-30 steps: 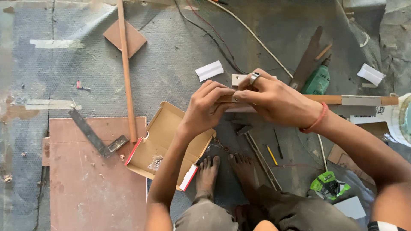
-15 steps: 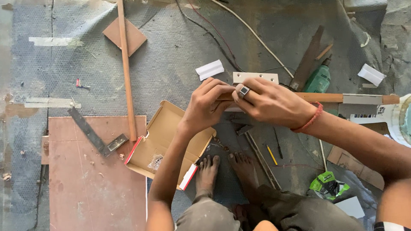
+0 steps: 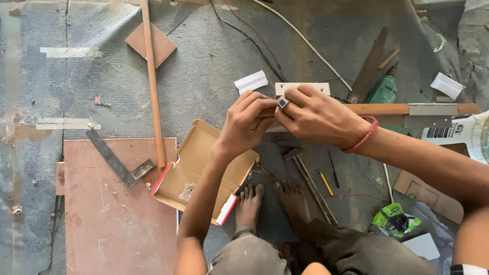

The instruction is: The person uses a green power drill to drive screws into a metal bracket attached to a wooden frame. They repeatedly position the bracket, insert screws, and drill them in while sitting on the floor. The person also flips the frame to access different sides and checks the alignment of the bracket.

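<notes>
Both hands, left hand [image 3: 247,122] and right hand [image 3: 318,114], clasped around wooden strip [image 3: 387,108] (white plate [image 3: 303,87] just behind)

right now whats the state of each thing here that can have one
cardboard box: open, flaps spread, lying on the floor
left hand: fingers closed on the wooden strip
right hand: fingers pressed on the same strip, ring showing
green drill: lying down, nobody holding it
try square: flat on the reddish board
yellow pencil: lying loose
</notes>
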